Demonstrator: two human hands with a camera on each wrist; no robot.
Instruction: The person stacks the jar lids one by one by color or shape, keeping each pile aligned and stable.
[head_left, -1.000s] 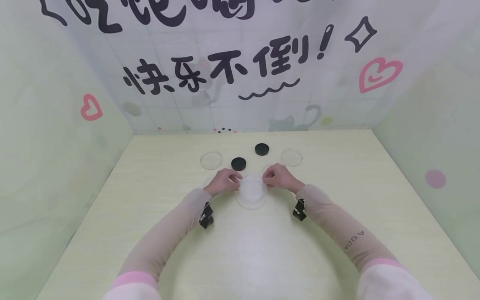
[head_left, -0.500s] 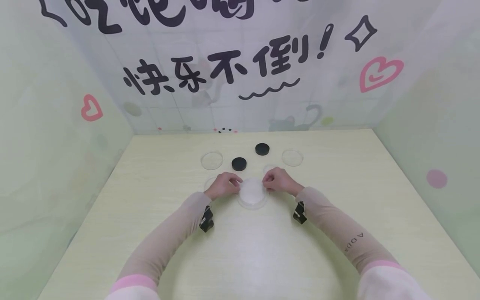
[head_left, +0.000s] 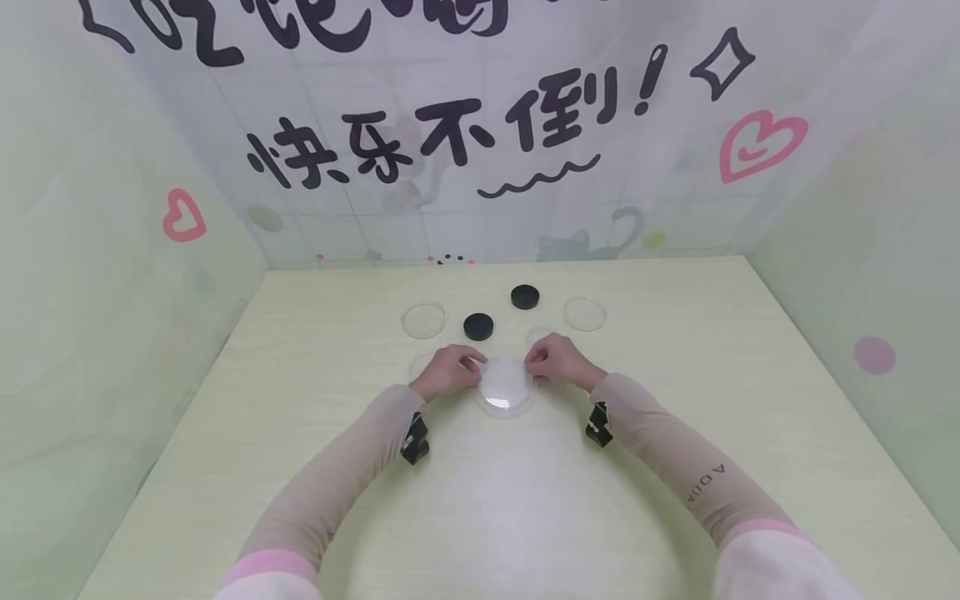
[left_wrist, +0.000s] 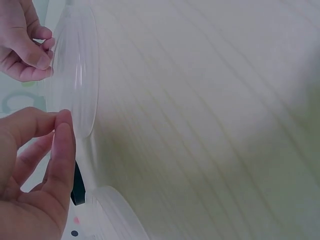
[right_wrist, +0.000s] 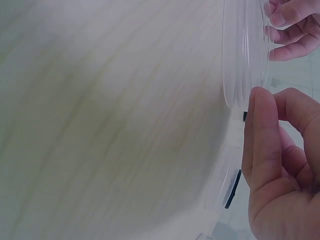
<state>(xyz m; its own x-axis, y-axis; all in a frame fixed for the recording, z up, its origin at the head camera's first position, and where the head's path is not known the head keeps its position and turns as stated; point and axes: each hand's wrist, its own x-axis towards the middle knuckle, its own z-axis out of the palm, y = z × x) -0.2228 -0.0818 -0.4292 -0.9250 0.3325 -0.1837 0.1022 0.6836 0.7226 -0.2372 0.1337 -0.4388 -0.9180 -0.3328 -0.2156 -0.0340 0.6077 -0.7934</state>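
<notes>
Head view: on the pale wood-grain worktop, a clear empty dish lies at the far left, with a black lid just right of it. The left hand is set at the left rim of a clear petri dish, which sits on the worktop at the centre, between both hands and nearer the person than the other pieces. Its fingers are seen from the left wrist view to be pinched on the dish's thin edge. The right hand meets the opposite rim, its fingers likewise curled and pinching the edge. Further right and back, a second black lid and another clear dish lie apart. The petri dish is judged to be light, stiff, smooth-walled plastic, slippery and liable to crack if squeezed; it is best taken by the rim at two opposite points with light, even pressure.
</notes>
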